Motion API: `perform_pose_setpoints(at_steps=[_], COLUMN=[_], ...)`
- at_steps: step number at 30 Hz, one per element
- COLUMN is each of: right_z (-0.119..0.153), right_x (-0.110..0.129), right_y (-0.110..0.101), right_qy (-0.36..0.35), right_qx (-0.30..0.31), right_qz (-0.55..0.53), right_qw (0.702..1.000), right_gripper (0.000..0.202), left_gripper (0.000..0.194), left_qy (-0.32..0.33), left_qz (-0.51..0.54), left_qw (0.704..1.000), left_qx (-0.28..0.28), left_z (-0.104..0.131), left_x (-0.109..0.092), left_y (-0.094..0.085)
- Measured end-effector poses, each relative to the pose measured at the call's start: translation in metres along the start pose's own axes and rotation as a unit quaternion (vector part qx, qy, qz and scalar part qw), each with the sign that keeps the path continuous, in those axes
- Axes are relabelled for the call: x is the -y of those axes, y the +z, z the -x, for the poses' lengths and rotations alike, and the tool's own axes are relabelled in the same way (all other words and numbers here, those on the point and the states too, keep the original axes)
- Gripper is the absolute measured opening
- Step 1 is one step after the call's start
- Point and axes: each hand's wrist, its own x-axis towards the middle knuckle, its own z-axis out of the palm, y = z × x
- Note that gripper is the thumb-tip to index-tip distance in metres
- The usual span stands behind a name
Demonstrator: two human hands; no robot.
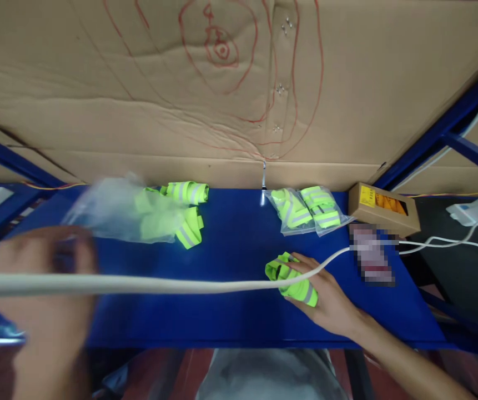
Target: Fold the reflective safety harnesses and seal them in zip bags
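Observation:
My right hand point(328, 294) is closed round a rolled neon-yellow reflective band point(295, 280) with grey stripes, just above the blue tabletop point(230, 316). On the left, my left hand point(45, 272) is smeared by motion, its fingers curled at the near corner of a clear plastic bag point(107, 214). That bag is blurred too and overlaps loose neon-yellow bands. Beyond its right side lie another rolled band point(189, 193) and a folded band point(189, 228). Two clear bags packed with bands, a left one point(291, 211) and a right one point(322, 208), lie farther back.
A white cable point(159, 284) runs across the view in front of both hands. At the back right stands a cardboard box point(382, 208) with orange contents; a pixelated item point(372, 255) lies before it. A cardboard wall point(147, 111) and blue frame bars point(422, 122) bound the table.

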Motion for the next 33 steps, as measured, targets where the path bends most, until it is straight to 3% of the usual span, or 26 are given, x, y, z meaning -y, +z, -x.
perform_pose_setpoints(at_steps=[1, 3, 4, 6, 8, 10, 15, 19, 23, 25, 27, 28, 31, 33], right_z=[-0.001, 0.001, 0.002, 0.007, 0.012, 0.017, 0.024, 0.019, 0.013, 0.012, 0.010, 0.008, 0.003, -0.001], right_x=[0.006, 0.021, 0.028, 0.038, 0.038, 0.028, -0.003, -0.009, -0.010, -0.010, -0.009, -0.008, -0.005, -0.003], right_y=[-0.006, -0.018, -0.023, -0.029, -0.028, -0.023, -0.012, -0.012, -0.010, -0.008, -0.006, -0.006, -0.004, -0.004], right_qy=[-0.011, -0.049, -0.070, -0.097, -0.098, -0.090, -0.070, -0.066, -0.063, -0.066, -0.071, -0.074, -0.078, -0.080], right_qx=[-0.016, -0.034, -0.035, -0.019, 0.006, 0.033, 0.119, 0.148, 0.164, 0.161, 0.153, 0.149, 0.140, 0.134], right_qz=[-0.019, -0.042, -0.052, -0.068, -0.062, -0.025, 0.078, 0.111, 0.139, 0.151, 0.163, 0.167, 0.180, 0.191], right_qw=[1.000, 0.997, 0.996, 0.993, 0.993, 0.995, 0.987, 0.980, 0.975, 0.973, 0.972, 0.972, 0.971, 0.969], right_gripper=[0.061, 0.062, 0.063, 0.063, 0.062, 0.062, 0.074, 0.082, 0.082, 0.083, 0.083, 0.082, 0.076, 0.074], left_gripper=[0.024, 0.025, 0.030, 0.033, 0.033, 0.034, 0.040, 0.042, 0.042, 0.077, 0.115, 0.124, 0.129, 0.128], left_qy=[0.081, 0.265, 0.346, 0.427, 0.454, 0.454, 0.445, 0.438, 0.428, 0.433, 0.453, 0.459, 0.457, 0.446], left_qz=[-0.087, -0.162, -0.166, -0.114, -0.036, 0.003, 0.043, 0.108, 0.090, 0.052, 0.017, 0.015, 0.042, 0.070], left_qw=[0.993, 0.948, 0.919, 0.887, 0.872, 0.869, 0.866, 0.860, 0.865, 0.851, 0.812, 0.792, 0.735, 0.716], left_qx=[0.014, 0.063, 0.090, 0.135, 0.177, 0.198, 0.222, 0.238, 0.247, 0.291, 0.368, 0.404, 0.498, 0.532], left_z=[0.013, 0.042, 0.057, 0.088, 0.115, 0.134, 0.148, 0.144, 0.102, 0.067, 0.036, 0.025, 0.012, 0.017], left_x=[-0.025, -0.067, -0.083, -0.106, -0.119, -0.123, -0.114, -0.095, -0.077, -0.076, -0.082, -0.086, -0.096, -0.097], left_y=[0.008, 0.031, 0.045, 0.070, 0.087, 0.091, 0.074, 0.059, 0.061, 0.073, 0.091, 0.102, 0.131, 0.144])
